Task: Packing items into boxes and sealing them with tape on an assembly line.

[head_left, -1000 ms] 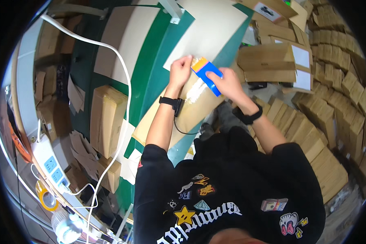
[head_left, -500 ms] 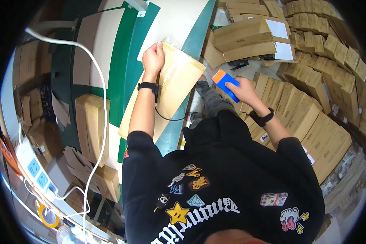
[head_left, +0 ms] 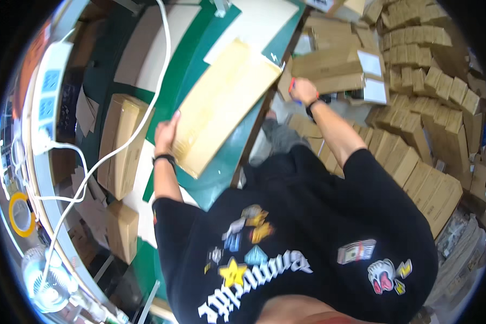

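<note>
— Brown paper, that long padded envelope (head_left: 221, 105): it lies slantwise on the green mat (head_left: 221, 178), its lower end jutting toward us. Our left hand (head_left: 166, 134) grips its left edge, fingers closed over the rim.

— And our right hand (head_left: 302, 90)?

— Off the bench, reaching down toward the stacked cardboard boxes (head_left: 335, 67). Something small in red and blue shows at its fingers, but we can't tell whether they are clamped on it or merely beside it.

— How should we handle this well?

— We judge the envelope wants to stay flat and pinned, so our left hand should press rather than lift. The white cable (head_left: 146, 113) runs close by that wrist; we'd keep clear of it.
</note>
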A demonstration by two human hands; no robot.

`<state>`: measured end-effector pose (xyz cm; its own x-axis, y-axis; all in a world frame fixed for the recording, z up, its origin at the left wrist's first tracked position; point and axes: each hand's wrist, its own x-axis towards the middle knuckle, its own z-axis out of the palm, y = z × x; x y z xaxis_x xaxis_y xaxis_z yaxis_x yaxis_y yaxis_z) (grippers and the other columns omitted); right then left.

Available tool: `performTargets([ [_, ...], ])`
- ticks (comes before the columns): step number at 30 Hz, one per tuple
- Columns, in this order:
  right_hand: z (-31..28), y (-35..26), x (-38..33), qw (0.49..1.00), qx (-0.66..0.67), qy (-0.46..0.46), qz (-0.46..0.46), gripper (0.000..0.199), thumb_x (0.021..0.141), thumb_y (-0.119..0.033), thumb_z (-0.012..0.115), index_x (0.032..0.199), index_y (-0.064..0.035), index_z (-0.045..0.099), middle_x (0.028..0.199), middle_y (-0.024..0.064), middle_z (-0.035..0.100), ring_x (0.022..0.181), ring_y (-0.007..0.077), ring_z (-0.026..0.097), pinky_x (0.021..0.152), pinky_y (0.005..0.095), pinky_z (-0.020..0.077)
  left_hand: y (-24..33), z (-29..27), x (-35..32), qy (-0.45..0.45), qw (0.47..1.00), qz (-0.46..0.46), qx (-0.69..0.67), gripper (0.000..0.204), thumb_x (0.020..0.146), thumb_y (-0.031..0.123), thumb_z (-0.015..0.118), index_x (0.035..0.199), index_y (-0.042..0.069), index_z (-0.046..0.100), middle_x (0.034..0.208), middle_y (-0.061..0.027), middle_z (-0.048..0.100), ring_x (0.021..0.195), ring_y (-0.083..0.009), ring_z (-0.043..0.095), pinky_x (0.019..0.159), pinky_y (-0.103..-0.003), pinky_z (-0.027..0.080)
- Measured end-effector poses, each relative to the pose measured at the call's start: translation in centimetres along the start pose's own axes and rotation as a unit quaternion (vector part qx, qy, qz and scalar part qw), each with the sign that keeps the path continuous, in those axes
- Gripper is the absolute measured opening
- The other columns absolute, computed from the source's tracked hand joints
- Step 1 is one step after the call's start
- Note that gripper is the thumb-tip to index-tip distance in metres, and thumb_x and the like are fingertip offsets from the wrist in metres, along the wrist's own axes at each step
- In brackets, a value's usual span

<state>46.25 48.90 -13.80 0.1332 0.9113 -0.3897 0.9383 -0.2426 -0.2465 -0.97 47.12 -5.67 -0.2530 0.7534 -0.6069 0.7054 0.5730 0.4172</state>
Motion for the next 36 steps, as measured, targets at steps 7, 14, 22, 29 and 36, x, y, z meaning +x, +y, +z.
performTargets([
  [7, -2.7, -4.1, -19.6, 0.907, 0.398, -0.027, -0.139, 0.035, 0.083, -0.033, 0.067, 0.090, 0.0013, 0.063, 0.067, 0.0110, 0.060, 0.058, 0.0193, 0.058, 0.058, 0.0301, 0.0472, -8.1, 4.6, -8.5, 0.326, 0.936, 0.124, -0.043, 0.064, 0.087, 0.057, 0.053, 0.114, -0.001, 0.063, 0.113, -0.0255, 0.062, 0.111, -0.0386, 0.057, 0.096, -0.045, 0.044],
  [14, -8.1, -14.5, -30.1, 0.839, 0.318, -0.124, -0.423, 0.029, 0.083, -0.026, 0.068, 0.090, 0.0016, 0.061, 0.064, 0.0077, 0.057, 0.055, 0.0146, 0.055, 0.052, 0.0280, 0.0423, -3.7, 3.8, -22.0, -0.297, 0.734, 0.277, -0.545, 0.046, 0.093, 0.030, 0.058, 0.122, -0.005, 0.056, 0.112, -0.0126, 0.064, 0.103, -0.0192, 0.061, 0.090, -0.033, 0.049],
  [22, -5.5, -18.4, -32.9, 0.854, 0.313, -0.164, -0.381, 0.027, 0.084, -0.023, 0.069, 0.092, 0.0015, 0.061, 0.065, 0.0087, 0.058, 0.055, 0.0158, 0.056, 0.053, 0.0288, 0.0433, -7.3, 2.6, -26.5, -0.194, 0.771, 0.302, -0.526, 0.043, 0.097, 0.033, 0.051, 0.120, -0.002, 0.060, 0.116, -0.0108, 0.062, 0.110, -0.0185, 0.057, 0.098, -0.031, 0.042],
  [29, -2.1, -21.1, -32.7, 0.900, 0.310, -0.125, -0.279, 0.026, 0.085, -0.023, 0.068, 0.090, 0.0016, 0.061, 0.064, 0.0048, 0.058, 0.056, 0.0116, 0.054, 0.054, 0.0279, 0.0434, -8.7, 2.6, -22.7, -0.235, 0.775, 0.135, -0.570, 0.047, 0.100, 0.036, 0.044, 0.120, -0.005, 0.058, 0.120, -0.0128, 0.062, 0.114, -0.0206, 0.057, 0.100, -0.033, 0.042],
  [36, 0.5, -25.5, -30.5, 0.941, 0.198, -0.139, -0.237, 0.037, 0.084, -0.035, 0.064, 0.088, 0.0012, 0.059, 0.063, 0.0202, 0.059, 0.060, 0.0359, 0.062, 0.056, 0.0417, 0.0470, -9.6, 2.0, -19.7, -0.189, 0.878, 0.112, -0.427, 0.046, 0.099, 0.039, 0.048, 0.107, -0.003, 0.065, 0.107, -0.0066, 0.066, 0.098, -0.0102, 0.058, 0.089, -0.026, 0.044],
])
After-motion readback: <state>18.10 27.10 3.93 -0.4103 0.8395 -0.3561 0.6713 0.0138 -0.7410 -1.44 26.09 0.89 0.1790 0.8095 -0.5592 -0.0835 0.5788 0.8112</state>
